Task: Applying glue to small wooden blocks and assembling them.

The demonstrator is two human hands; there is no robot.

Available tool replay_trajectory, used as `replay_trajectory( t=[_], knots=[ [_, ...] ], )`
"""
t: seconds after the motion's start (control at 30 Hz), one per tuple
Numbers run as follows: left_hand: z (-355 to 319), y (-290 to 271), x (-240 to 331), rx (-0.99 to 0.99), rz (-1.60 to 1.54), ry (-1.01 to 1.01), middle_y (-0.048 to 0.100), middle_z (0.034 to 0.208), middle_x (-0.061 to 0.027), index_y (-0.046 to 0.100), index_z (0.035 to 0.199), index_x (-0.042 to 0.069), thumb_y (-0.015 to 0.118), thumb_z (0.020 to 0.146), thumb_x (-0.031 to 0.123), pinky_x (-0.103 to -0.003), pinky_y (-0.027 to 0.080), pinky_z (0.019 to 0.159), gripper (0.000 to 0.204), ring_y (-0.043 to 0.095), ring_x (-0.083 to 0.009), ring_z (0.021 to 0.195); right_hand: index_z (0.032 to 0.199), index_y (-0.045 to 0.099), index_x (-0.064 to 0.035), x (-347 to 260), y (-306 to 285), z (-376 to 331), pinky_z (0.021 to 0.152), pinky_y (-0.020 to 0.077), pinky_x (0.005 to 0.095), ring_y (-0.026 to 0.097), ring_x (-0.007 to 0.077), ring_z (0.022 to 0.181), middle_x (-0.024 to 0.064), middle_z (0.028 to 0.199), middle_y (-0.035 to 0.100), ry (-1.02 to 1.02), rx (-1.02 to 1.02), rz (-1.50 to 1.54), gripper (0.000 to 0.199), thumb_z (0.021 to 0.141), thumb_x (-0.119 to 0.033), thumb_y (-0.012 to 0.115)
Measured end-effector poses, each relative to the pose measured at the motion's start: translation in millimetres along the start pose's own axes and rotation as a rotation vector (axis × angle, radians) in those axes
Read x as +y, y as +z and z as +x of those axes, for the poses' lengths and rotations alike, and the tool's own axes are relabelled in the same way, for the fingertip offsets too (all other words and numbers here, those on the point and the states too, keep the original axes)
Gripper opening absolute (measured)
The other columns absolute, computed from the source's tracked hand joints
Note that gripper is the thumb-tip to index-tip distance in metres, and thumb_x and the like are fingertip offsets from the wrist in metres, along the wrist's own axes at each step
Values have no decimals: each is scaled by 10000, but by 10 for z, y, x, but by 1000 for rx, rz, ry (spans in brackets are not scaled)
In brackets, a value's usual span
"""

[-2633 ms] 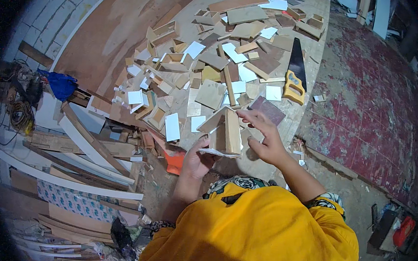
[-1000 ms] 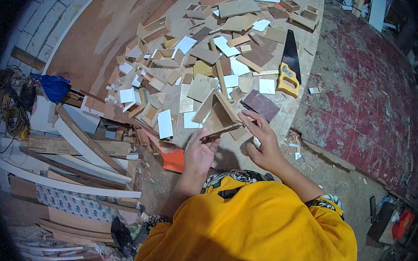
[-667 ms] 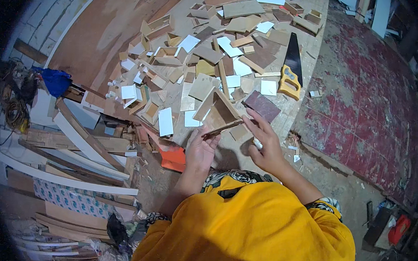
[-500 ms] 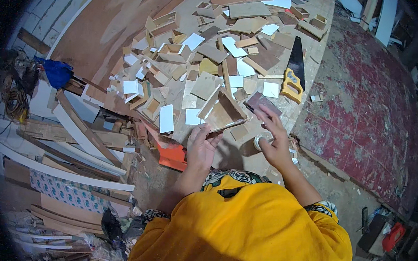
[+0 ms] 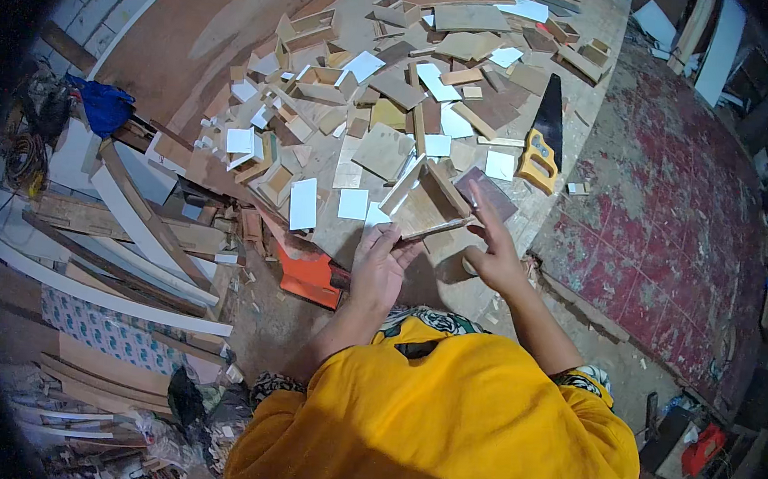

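A small open wooden box point(image 5: 423, 208) is tilted up over the near edge of the workbench. My left hand point(image 5: 381, 261) grips it at the lower left corner, fingers beneath and thumb at the side. A whitish line runs along its near edge. Close to the box's right corner is my right hand point(image 5: 497, 252), index finger stretched out and thumb apart. Whether that fingertip touches the box cannot be made out. Just behind the finger lies a dark brown board piece point(image 5: 494, 196). A small round pale object beneath the right thumb is mostly hidden.
Wood offcuts, white-faced pieces point(image 5: 304, 204) and other small boxes point(image 5: 325, 85) cover the workbench. A handsaw point(image 5: 541, 157) with a yellow handle lies at the right. An orange item point(image 5: 308, 277) sits below the left edge. Long boards point(image 5: 103, 304) are stacked at the left.
The box has shifted slightly right in the picture, along with the bench. My right hand has come nearer the box's right corner, with its index finger now pointing upward. My left hand keeps its grip.
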State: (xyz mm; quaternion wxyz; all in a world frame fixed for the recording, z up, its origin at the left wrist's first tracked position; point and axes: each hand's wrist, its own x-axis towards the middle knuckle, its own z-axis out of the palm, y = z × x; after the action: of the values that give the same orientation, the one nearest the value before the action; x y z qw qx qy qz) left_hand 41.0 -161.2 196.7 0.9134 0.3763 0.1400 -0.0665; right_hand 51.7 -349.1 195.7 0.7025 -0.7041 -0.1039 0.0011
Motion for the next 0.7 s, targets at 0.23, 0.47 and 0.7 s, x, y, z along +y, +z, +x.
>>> replay_trajectory(
  t=[0.23, 0.47, 0.7],
  knots=[
    [17, -25, -1, -5, -21, -36, 567, 915, -93, 472, 909, 78, 559, 827, 101, -350, 501, 755, 122, 600, -224, 779, 1341, 269, -72, -53, 44, -14, 1001, 282, 367, 314, 382, 1220, 197, 1363, 266, -202, 13, -450, 809, 579, 60, 508],
    [12, 7, 7, 25, -27, -9, 567, 840, -80, 513, 874, 56, 546, 830, 87, -335, 517, 718, 63, 602, -214, 749, 1309, 321, -78, -202, 6, -77, 950, 313, 418, 369, 378, 1148, 188, 1334, 304, -225, 19, -836, 819, 552, 13, 619],
    [47, -11, 60, 31, -24, -12, 575, 807, -67, 512, 884, 56, 554, 830, 101, -330, 512, 714, 82, 599, -203, 738, 1212, 473, -94, -171, -160, -143, 955, 331, 400, 391, 344, 1141, 147, 1304, 378, -227, -45, -1034, 622, 607, 14, 575]
  ],
)
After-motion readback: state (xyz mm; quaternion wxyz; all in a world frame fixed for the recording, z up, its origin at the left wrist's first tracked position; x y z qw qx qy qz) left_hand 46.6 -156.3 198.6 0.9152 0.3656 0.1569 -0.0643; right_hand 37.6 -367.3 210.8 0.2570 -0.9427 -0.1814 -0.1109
